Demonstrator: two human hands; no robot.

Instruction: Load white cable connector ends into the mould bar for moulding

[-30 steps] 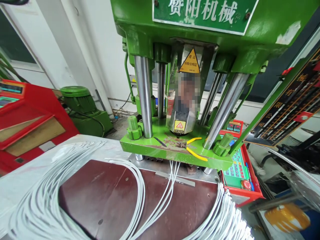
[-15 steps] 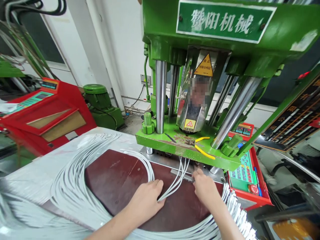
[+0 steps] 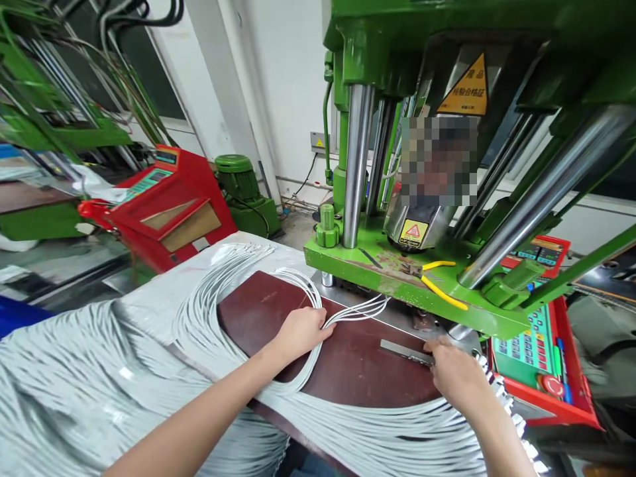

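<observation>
Near the middle of the view, my left hand [image 3: 305, 331] is closed on a small bundle of white cables [image 3: 355, 310], whose ends reach to the lower plates of the green press [image 3: 368, 281]. My right hand [image 3: 450, 364] grips the right end of a flat metal bar [image 3: 405, 351], which lies over the dark red board [image 3: 362, 371]. A loop of the white cables curves around my left hand on the board. Yellow-handled pliers [image 3: 442, 288] rest on the press's green ledge.
Many white cables [image 3: 124, 371] cover the table at left, and others curve along the board's front edge. A red control box [image 3: 571, 391] stands at right, another red cabinet [image 3: 173, 205] at back left, beside a green motor [image 3: 238, 179].
The view has swung left. The metal bar now lies away from the press, over the board, with my right hand. The cable bundle in my left hand now stretches more sideways from the press.
</observation>
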